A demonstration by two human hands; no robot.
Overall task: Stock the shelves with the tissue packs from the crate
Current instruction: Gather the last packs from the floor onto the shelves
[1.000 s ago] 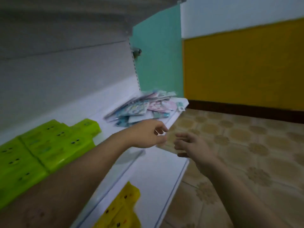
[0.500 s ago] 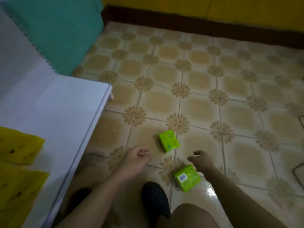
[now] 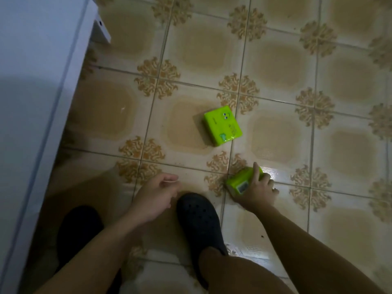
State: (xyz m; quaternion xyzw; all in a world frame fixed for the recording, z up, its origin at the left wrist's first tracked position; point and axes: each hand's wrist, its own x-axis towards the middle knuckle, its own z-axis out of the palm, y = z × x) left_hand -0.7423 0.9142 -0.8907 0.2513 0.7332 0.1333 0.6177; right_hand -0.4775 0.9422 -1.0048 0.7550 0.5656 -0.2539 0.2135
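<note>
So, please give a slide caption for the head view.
Right hand grips a green tissue pack on the tiled floor; a second pack lies beyond it.

Lime-green tissue packs (image 3: 222,125), beige floral-patterned floor tiles (image 3: 273,62), black clogs (image 3: 199,219), white shelf (image 3: 31,81)

Bare tiled floor (image 3: 275,66) lies all round the far green pack (image 3: 222,125), open on every side, with nothing between it and my left hand (image 3: 154,196). The white shelf unit (image 3: 31,102) walls off the whole left (its foot (image 3: 102,31) juts onto the tiles). My right shoe (image 3: 200,219) sits between my wrists, just beside the near green pack (image 3: 237,181) that my right hand (image 3: 257,187) grips.
</note>
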